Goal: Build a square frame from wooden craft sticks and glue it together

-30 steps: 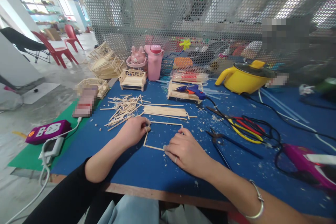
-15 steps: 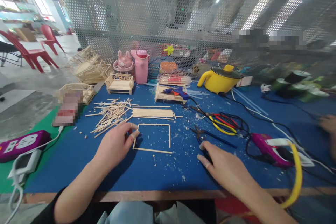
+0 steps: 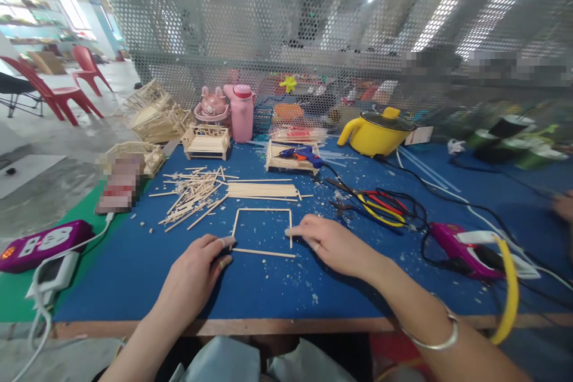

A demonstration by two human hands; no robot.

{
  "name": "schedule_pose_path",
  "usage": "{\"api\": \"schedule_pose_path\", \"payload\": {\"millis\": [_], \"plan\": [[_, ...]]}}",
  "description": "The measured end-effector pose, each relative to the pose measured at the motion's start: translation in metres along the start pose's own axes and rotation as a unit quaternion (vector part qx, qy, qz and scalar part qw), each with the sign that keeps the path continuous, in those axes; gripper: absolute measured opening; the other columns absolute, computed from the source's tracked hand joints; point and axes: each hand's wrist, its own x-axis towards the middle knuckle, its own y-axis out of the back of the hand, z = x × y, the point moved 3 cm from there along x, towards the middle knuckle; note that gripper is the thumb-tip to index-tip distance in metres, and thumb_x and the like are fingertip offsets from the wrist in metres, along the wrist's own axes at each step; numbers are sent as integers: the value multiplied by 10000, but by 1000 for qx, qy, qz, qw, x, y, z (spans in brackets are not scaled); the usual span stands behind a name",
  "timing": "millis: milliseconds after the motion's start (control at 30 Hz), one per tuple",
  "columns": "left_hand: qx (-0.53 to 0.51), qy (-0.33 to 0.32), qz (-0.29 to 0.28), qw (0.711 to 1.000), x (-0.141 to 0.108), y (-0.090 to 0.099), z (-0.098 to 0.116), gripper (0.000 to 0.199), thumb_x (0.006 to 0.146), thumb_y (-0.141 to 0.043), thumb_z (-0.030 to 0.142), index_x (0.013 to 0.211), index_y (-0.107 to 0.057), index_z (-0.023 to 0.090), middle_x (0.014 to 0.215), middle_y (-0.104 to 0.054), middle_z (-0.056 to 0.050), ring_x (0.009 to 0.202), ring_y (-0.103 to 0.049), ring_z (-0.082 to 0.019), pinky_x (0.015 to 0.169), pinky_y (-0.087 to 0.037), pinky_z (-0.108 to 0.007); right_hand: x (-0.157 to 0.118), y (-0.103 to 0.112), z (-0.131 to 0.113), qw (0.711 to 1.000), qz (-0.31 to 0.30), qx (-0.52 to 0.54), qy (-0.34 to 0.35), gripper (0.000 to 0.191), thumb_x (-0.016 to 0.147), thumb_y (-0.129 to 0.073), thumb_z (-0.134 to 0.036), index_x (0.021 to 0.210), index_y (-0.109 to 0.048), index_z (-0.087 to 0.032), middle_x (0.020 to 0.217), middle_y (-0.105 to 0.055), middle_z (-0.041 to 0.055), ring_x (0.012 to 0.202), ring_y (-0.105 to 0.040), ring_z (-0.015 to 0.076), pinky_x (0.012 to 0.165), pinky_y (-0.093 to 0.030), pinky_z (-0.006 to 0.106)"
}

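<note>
Centre of frame: four thin sticks lie flat on the blue table (image 3: 134, 286) as a stick rectangle (image 3: 264, 209). Upper and left sides appear to meet at their corners; at lower right, the end of the right-hand stick (image 3: 290, 219) stops just short of the bottom stick (image 3: 264, 252). Outline judged nearly complete, that corner being left to close. Whether any joint is glued cannot be told.

Left hand (image 3: 199, 268): index fingertip at the lower-left corner, thumb slightly apart, a narrow gap between. Right hand (image 3: 333, 245): index finger extended to the right-hand stick; whether the thumb pinches cannot be told.

Above centre, a row of sticks (image 3: 262, 191) lies unused. Beyond it, a glue gun (image 3: 302, 155) rests on a small wooden piece (image 3: 280, 162), apparently already assembled.
</note>
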Motion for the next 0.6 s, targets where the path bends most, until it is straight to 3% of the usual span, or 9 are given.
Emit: {"api": "schedule_pose_path", "payload": {"millis": [100,300,433,600], "plan": [[-1,-1,-2,1000,4,-2,3,286,892,-413,335,1094,-604,268,1015,-610,-36,929,-583,-189,793,-468,-303,7,-8,-10,999,8,22,40,348,850,-405,-98,1059,-645,-238,874,-588,48,776,-561,141,686,-427,246],[-25,42,33,998,1,1,1,309,837,-527,289,1134,-570,216,931,-628,-35,848,-599,-174,760,-480,-287,-4,-13,-12,995,26,62,69,126,827,-544,-256,875,-651,-212,811,-601,31,761,-547,146,681,-419,253],[-25,53,49,997,0,2,-2,180,838,-526,296,940,-641,204,922,-647,-37,846,-617,-171,772,-479,-283,-3,-18,-8,995,31,64,69,155,849,-516,-225,859,-671,-220,787,-617,25,743,-554,137,662,-411,242],[-12,32,45,998,1,0,-1,210,866,-478,302,799,-653,206,856,-645,-29,791,-623,-160,720,-480,-270,-1,-23,-5,995,46,60,66,148,838,-530,-214,829,-678,-217,749,-641,13,720,-562,133,661,-401,242]]}}
